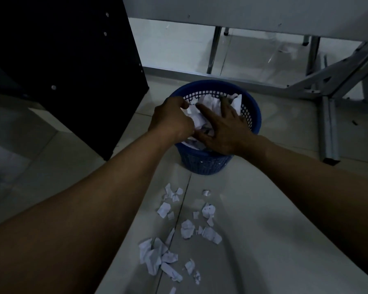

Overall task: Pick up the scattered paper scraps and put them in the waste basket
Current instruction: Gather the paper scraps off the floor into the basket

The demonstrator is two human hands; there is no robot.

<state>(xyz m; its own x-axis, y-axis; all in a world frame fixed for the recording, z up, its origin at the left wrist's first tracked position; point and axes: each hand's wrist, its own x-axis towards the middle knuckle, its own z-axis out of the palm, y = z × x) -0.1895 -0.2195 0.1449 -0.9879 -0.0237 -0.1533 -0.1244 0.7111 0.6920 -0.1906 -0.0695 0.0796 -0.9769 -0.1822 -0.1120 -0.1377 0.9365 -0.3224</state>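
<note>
Over the blue waste basket [254,111], the right hand [223,128] presses spread fingers on crumpled paper [207,102] inside; the left hand [170,117] is curled, its grip unclear. Paper scraps [187,229] lie on the floor nearby, and the heaped paper could spring back out.

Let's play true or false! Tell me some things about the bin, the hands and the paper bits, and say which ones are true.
1. The waste basket is blue. True.
2. All the paper scraps are already in the waste basket. False: many lie on the floor in front of it.
3. The left hand and the right hand are both over the waste basket. True.
4. The waste basket is empty. False: white crumpled paper fills it, and the right hand's spread fingers rest on it.
</note>
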